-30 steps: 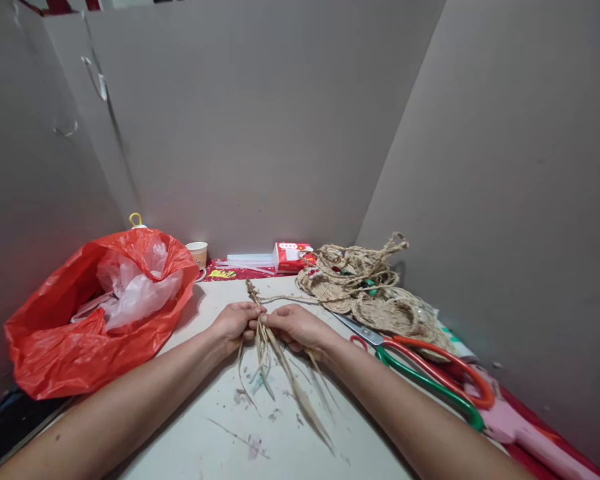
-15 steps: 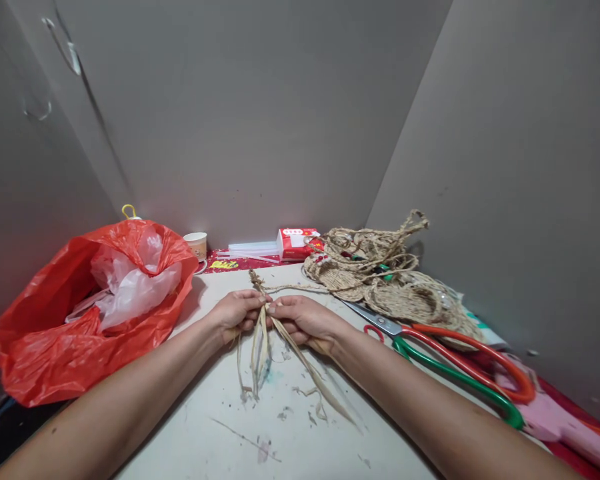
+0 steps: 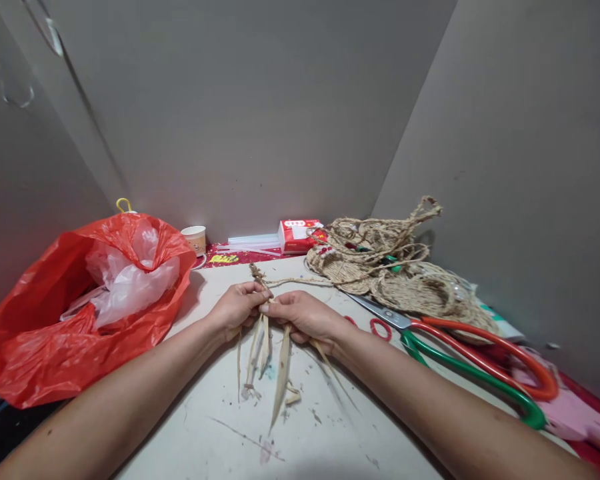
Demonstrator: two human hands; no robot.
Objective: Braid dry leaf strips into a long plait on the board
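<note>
My left hand (image 3: 243, 308) and my right hand (image 3: 304, 316) meet over the middle of the white tabletop (image 3: 195, 427). Both are closed in pinches on pale dried plant strips (image 3: 281, 383), whose loose ends hang down toward me. A short knotted braid end (image 3: 256, 272) sticks up just beyond my left fingers. From there a thin twisted cord (image 3: 300, 281) runs right to a heap of woven straw pieces and braided rope (image 3: 375, 260). My fingers hide the spot where the strips cross.
Large scissors (image 3: 450, 327) with red and green handles lie right, partly behind my right forearm. A red plastic bag (image 3: 40, 333) stands left. Along the back are a paper cup (image 3: 195, 239), plastic straws (image 3: 253, 241) and a red tissue pack (image 3: 300, 235). Grey panels enclose the table.
The wide strip by my right hand has swung left and now hangs nearly straight down. Another strip trails beneath my right wrist. Both hands stay pinched together. The view has shifted slightly.
</note>
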